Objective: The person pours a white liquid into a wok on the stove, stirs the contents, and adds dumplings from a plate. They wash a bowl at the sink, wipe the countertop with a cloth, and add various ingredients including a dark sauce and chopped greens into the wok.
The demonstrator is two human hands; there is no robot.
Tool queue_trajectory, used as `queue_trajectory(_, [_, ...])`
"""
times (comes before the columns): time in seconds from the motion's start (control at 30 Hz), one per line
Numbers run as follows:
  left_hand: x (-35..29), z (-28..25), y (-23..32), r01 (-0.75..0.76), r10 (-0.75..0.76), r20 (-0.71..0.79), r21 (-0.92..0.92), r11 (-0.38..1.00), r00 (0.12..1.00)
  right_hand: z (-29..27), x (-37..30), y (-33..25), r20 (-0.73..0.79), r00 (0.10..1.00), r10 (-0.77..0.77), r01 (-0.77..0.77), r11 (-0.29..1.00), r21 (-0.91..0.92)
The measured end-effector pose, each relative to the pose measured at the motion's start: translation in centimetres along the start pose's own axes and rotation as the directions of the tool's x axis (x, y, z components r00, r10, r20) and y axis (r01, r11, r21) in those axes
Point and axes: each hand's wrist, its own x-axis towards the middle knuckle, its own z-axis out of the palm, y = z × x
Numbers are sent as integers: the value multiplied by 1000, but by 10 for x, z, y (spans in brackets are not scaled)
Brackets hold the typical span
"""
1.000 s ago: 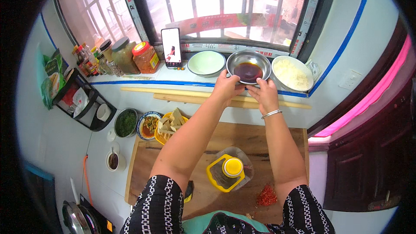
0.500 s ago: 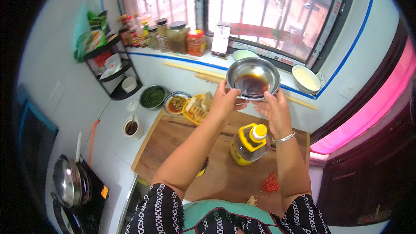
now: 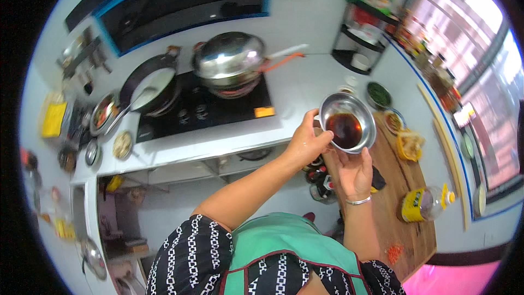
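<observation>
A round steel bowl (image 3: 364, 106) with dark brown liquid (image 3: 344, 130) in its bottom is held up in front of me, above the near edge of the counter. My left hand (image 3: 311, 141) grips its left side, thumb over the rim. From below and the near side my right hand (image 3: 353, 173), with a silver bracelet on the wrist, supports it, fingers against the wall. Beneath and right of the bowl lies a wooden board (image 3: 406, 177), bearing a large oil bottle (image 3: 423, 204) with a yellow cap and a heap of chopped red pepper (image 3: 394, 252).
A black cooktop (image 3: 191, 110) at the left carries a pan (image 3: 150, 84) with a ladle and a wok under a domed steel lid (image 3: 230, 54). A bowl of chopped greens (image 3: 379, 95), a yellow basket (image 3: 410, 145) and a black corner shelf (image 3: 360, 38) stand at the right.
My view and body have turned left, from the window toward the cooktop. The bowl has come along in both hands and now hangs near the counter's front edge.
</observation>
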Motion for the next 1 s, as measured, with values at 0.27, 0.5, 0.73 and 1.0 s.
queue_trajectory(0.27, [-62, -204, 45, -184, 134, -359, -110, 977, 924, 113, 81, 161, 196, 920, 339, -317, 939, -136])
queue_trajectory(0.5, [-69, -335, 49, -247, 171, -568, -60, 967, 805, 182, 166, 267, 279, 829, 484, -436, 873, -218])
queue_trajectory(0.73, [-34, -448, 35, -223, 81, -637, -146, 964, 767, 220, 262, 340, 262, 873, 411, -296, 874, -385])
queue_trajectory(1.0, [41, -539, 1, -128, 14, -383, -275, 953, 924, 226, 357, 401, 105, 958, 266, -174, 833, -525])
